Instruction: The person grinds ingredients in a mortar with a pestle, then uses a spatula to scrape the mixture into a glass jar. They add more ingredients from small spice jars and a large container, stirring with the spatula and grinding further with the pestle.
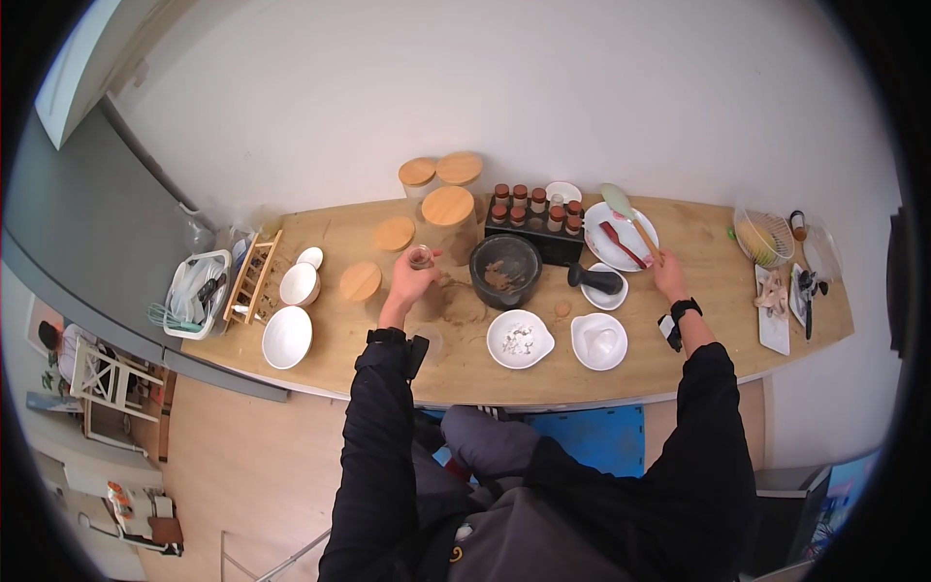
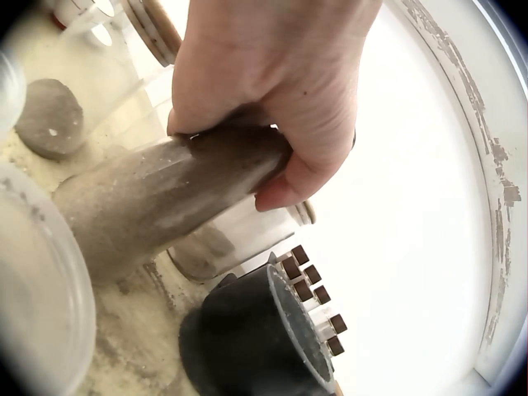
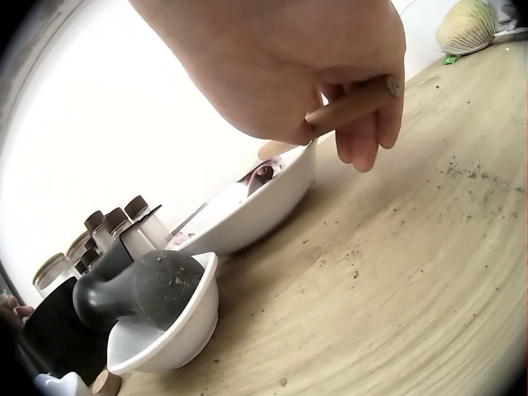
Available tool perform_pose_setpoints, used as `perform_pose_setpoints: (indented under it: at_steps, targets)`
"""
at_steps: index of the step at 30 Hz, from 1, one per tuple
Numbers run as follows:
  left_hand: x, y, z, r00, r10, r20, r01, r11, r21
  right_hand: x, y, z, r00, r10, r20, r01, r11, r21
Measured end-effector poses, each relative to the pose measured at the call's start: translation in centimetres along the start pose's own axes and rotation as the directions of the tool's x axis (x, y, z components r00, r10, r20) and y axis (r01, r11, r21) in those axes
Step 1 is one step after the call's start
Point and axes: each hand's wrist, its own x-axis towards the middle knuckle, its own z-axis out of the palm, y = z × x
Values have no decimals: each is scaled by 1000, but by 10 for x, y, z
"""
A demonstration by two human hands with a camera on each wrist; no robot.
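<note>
Head view: we grip on both sides

We see the left hand [image 1: 417, 282] with fingers curled round a brownish, see-through jar [image 2: 161, 198], left of the dark mortar [image 2: 239, 346]. The right hand [image 1: 669, 279] pinches a green-headed utensil [image 1: 635, 225] by its wooden handle [image 3: 355, 109], over a white dish [image 1: 601, 250]; whether they touch, we cannot tell. Behind the mortar stands a black rack [image 1: 558, 250] of brown-capped bottles [image 1: 538, 198].

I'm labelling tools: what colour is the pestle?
The pestle is blackish grey, clearest in the right wrist view.
</note>
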Motion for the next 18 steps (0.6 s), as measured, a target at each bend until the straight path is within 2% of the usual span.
perform_pose_setpoints:
  at_steps: [2,8,10,13,16,18]
  targets:
    - [-2,1,-3,1000,-3,17,2,998,61,3,1,9,1000,19,-1,-19,1000,2]
    - [-7,7,3,998,-39,47,39,999,-17,-13,-9,-14,993,110,-48,-114,988,-102]
    - [-8,3,2,999,5,40,-6,1000,28,-19,0,-25,990,133,-46,-137,985,-109]
    - [-13,6,4,999,19,31,-21,997,77,-39,16,-44,987,98,-131,-97,995,17]
    - [-16,4,0,997,72,0,-72,997,33,-70,8,-85,986,108,-127,-91,987,134]
    - [-17,6,-4,996,81,-41,-82,996,-25,-92,-28,-120,985,112,-129,-104,992,64]
